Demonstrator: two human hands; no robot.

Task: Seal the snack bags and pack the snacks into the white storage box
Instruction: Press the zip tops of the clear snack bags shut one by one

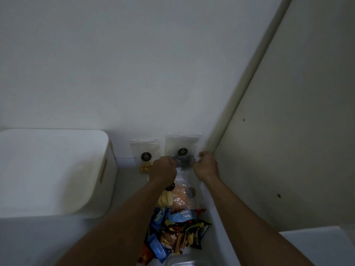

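Both hands at the desk's far edge by the wall: left hand (164, 167) and right hand (206, 166) fisted on the sides of 1 clear snack bag (182, 146), seemingly pinching it. A second bag (145, 150) leans alongside. White storage box (55, 169) stands closed at left; loose snack packets (178, 229) unpacked, so packing looks barely begun

"NEXTO" appears, inverted, on two black snack packets (199, 234) and again on a blue packet (163, 246). Round black stickers (146, 156) on the clear bags carry illegible print.
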